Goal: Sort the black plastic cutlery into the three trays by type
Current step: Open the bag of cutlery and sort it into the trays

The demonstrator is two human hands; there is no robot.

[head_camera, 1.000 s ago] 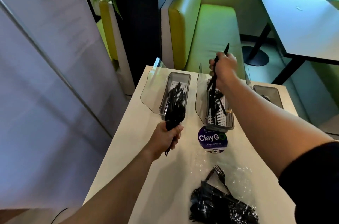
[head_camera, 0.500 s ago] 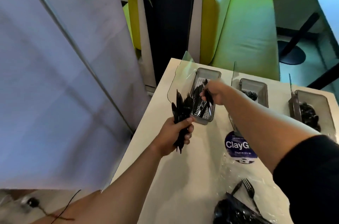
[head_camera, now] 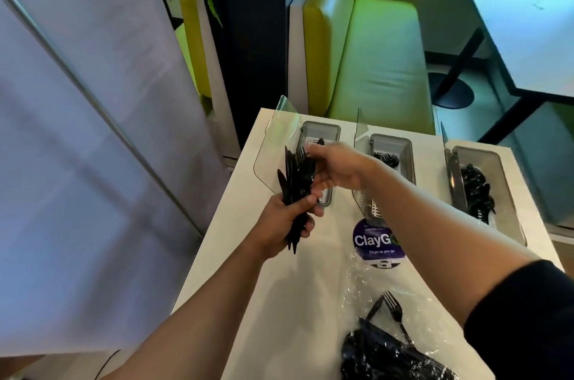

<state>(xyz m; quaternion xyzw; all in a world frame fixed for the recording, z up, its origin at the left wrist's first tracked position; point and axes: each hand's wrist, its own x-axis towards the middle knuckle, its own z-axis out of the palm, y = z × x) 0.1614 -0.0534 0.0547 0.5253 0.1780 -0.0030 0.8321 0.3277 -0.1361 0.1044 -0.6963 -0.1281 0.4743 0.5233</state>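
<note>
left hand (head_camera: 284,221) clamped round cutlery bundle (head_camera: 296,180) mid frame | right hand (head_camera: 337,169) at its tips (pinch unclear) | prob light, stiff, slippery, so grab handles

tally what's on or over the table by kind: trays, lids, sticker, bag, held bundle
grey trays: 3
raised clear lids: 3
round sticker: 1
plastic bag of cutlery: 1
held cutlery bundle: 1
total: 9

Three trays (head_camera: 412,162) in a row on table (head_camera: 279,302), bagged cutlery (head_camera: 388,358) in front
</note>
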